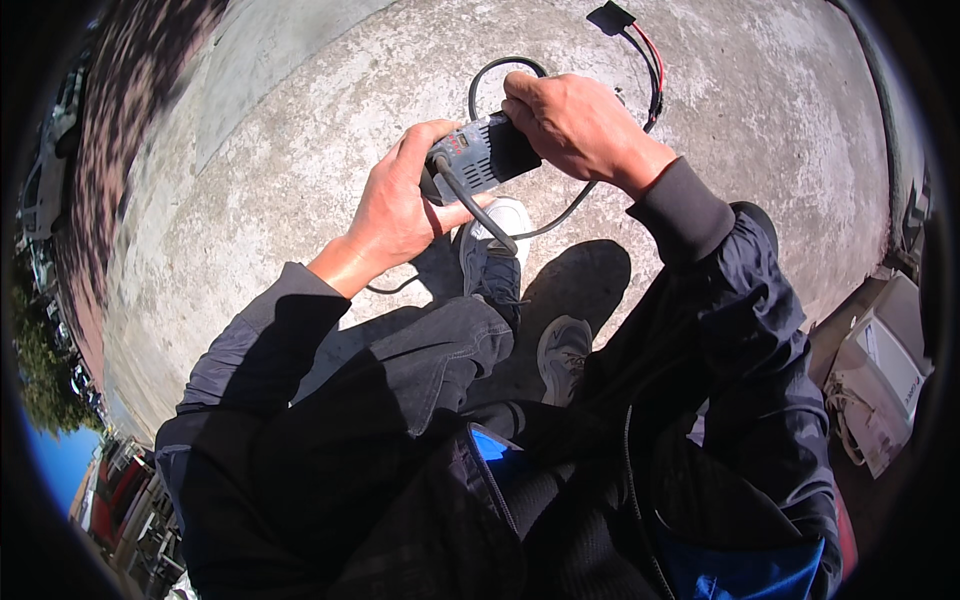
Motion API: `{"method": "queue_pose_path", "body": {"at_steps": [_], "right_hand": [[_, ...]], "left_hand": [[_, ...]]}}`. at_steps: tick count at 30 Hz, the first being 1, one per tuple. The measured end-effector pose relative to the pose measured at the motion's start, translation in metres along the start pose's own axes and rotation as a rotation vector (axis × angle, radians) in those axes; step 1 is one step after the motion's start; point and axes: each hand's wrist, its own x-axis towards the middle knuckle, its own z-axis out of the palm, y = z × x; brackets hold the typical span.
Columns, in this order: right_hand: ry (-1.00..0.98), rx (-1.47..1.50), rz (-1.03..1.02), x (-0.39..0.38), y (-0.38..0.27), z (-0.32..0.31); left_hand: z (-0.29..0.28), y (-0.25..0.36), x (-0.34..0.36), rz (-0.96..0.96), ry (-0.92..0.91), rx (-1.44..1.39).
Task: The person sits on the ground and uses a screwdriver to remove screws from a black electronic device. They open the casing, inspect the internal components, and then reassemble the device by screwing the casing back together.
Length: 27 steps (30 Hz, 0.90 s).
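Observation:
A grey and black boxy device [472, 160] with vent slots and a thick dark cable [464, 200] on its left end is held up over my feet. My left hand [398, 200] grips its left end, fingers over the top and thumb underneath. My right hand [568, 125] is closed on its dark right end, whose surface is partly hidden by my fingers. The cable loops down and around behind the device. Beyond my right hand, a black connector [610, 18] on red and black wires [650, 60] is near the top of the view.
Pale, stained concrete ground [280, 150] lies under me, with my sneakers [492, 245] on it. A white box [875, 360] with a strap stands at the lower right. Brick paving [110, 120] runs along the left, with parked vehicles and trees at the rim.

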Motion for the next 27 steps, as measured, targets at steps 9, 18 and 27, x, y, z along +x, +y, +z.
{"method": "queue_pose_path", "body": {"at_steps": [9, 18, 27], "right_hand": [[-0.008, 0.01, -0.007, 0.002, 0.004, 0.003], [-0.029, 0.21, 0.15, -0.015, 0.052, -0.002], [0.171, 0.167, 0.725, -0.055, 0.204, 0.013]], "left_hand": [[0.0, -0.002, 0.001, 0.003, 0.001, 0.014], [-0.002, -0.003, 0.0, 0.007, 0.001, -0.052], [-0.002, 0.0, 0.004, 0.047, 0.02, -0.009]]}}
